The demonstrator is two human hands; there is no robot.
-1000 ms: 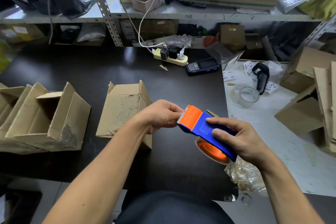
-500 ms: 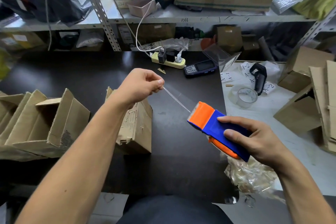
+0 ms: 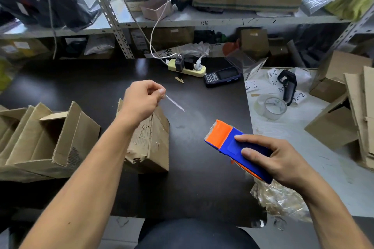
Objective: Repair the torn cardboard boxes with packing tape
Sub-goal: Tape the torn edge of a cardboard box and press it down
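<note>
My right hand grips a blue and orange tape dispenser above the dark table, its toothed edge pointing up and left. My left hand pinches the free end of the clear packing tape, raised above a torn cardboard box that lies under my left wrist. The strip stretches from my fingers down toward the dispenser; it is nearly see-through. More open cardboard boxes lie at the left.
A clear tape roll, a black scanner and paper labels lie on the white surface at right, beside flattened boxes. A power strip and handheld terminal sit at the back. Crumpled plastic lies near my right forearm.
My left hand pulled the tape end out from the dispenser, moving up and left. My right hand with the dispenser moved slightly down and right, lengthening the strip.
</note>
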